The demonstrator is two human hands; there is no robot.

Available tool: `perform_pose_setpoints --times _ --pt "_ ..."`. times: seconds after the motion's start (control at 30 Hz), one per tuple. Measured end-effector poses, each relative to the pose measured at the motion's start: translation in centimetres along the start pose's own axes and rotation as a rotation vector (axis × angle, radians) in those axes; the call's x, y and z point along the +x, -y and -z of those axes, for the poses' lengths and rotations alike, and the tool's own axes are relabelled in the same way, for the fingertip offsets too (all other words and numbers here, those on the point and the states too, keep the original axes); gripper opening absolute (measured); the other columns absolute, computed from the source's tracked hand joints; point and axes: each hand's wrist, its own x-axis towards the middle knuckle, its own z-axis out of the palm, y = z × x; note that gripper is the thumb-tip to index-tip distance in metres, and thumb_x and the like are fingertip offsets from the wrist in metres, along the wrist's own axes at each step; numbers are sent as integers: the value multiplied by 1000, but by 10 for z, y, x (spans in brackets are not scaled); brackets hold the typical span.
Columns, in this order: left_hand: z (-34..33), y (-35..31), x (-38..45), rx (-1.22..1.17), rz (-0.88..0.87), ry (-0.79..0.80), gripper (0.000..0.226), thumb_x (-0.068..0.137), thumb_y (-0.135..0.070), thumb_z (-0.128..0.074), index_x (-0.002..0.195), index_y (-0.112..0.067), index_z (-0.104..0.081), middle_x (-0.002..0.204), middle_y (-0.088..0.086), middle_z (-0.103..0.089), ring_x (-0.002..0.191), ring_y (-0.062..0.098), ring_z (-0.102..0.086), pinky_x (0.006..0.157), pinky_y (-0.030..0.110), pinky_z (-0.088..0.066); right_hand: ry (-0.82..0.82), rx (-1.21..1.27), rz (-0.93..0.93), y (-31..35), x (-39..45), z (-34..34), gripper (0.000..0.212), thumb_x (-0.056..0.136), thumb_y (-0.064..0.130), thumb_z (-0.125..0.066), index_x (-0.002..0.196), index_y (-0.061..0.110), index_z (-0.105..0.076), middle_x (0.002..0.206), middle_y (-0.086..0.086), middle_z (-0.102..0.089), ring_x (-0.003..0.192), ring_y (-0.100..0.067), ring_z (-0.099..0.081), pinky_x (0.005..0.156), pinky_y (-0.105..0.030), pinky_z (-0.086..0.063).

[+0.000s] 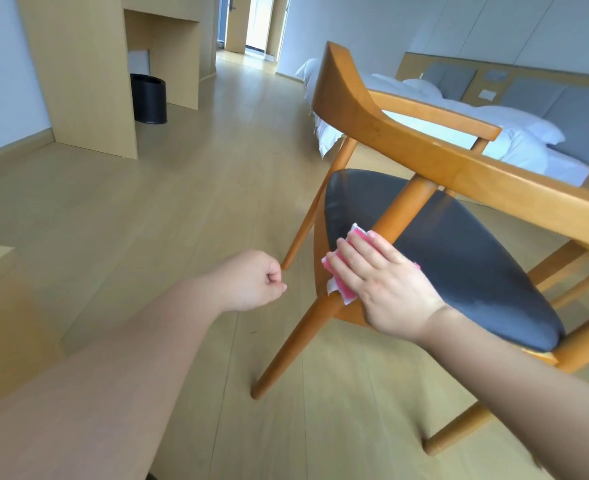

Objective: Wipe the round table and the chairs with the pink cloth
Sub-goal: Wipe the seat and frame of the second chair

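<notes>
Fingers [352, 258] of right hand [386, 289] hide most of pink cloth [343, 292]

The pink cloth [341, 271] lies folded flat under the straight fingers of the right hand [386, 289], pressed onto the front left edge of the chair's seat; pink and white corners stick out past the fingertips. The chair [407, 147] is honey-coloured wood with a curved backrest, armrests and a dark grey padded seat [459, 258]. It stands on the floor, beside the clenched left hand [251, 282], one slanted leg just past its knuckles
</notes>
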Motion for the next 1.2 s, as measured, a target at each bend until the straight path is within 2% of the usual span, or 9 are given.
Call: perform_pose_setpoints --times 0.17,0.37,0.47,0.6,0.7,0.83,1.07,1.13,1.2 --pt "-3 -15 2 -3 -2 18 32 86 -35 -64 57 -26 -57 54 -10 -56 40 0 -48 46 14 -32 -10 -74 -201 -58 -5 32 61 87 25 -27 140 0 -46 142 -26 -45 138 -43 -34 119 -49 -3" --pt "-7 -29 6 -20 -27 37 34 88 -31 -65 55 -27 -55 52 -12 -52 39 -4 -48 47 13 -31 -1 -191 -233 -61 -7 32 66 88 23 -11 146 2 -34 150 -25 -34 144 -42 -21 119 -49 3" --pt "-9 -28 7 -30 -39 44 35 87 -31 -65 54 -27 -54 50 -12 -52 40 -4 -48 49 14 -31 -52 -181 -180 -44 -9 17 63 88 17 -14 146 4 -37 149 -23 -37 143 -41 -24 118 -49 2" --pt "-9 -22 10 -18 -49 31 33 86 -34 -65 55 -26 -55 51 -11 -53 40 -1 -47 47 11 -29 -47 -127 -60 -4 -12 -9 59 90 19 -23 145 6 -39 148 -20 -41 141 -40 -29 117 -50 -5" --pt "-13 -19 10 -11 -55 40 31 85 -35 -64 57 -25 -56 54 -9 -55 41 0 -46 47 14 -31 59 -21 -2 31 -11 -25 62 92 23 -13 151 5 -22 155 -22 -27 145 -41 -14 113 -52 15" --pt "-14 -18 10 -7 -71 21 32 85 -34 -64 55 -26 -55 52 -10 -54 42 -1 -46 45 12 -29 188 5 42 67 -5 -42 60 98 28 -17 152 3 -10 157 -23 -16 146 -42 -3 102 -56 32" --pt "-11 -8 10 9 -57 15 30 85 -35 -63 58 -24 -57 54 -9 -55 41 2 -44 43 12 -29 216 28 79 79 -1 -50 60 99 27 -20 152 2 -7 158 -22 -14 146 -41 -3 100 -55 32" --pt "-12 -7 8 -2 -45 19 30 85 -35 -63 58 -24 -57 52 -11 -54 41 0 -46 42 9 -28 200 45 103 76 -8 -50 60 98 25 -16 152 2 -3 159 -22 -7 146 -41 4 101 -54 30" --pt "-14 -13 7 -6 -55 29 31 85 -35 -64 57 -25 -57 52 -12 -55 43 0 -48 45 11 -31 197 35 122 70 -18 -48 61 95 22 -11 152 4 0 159 -20 3 142 -41 19 101 -53 30"
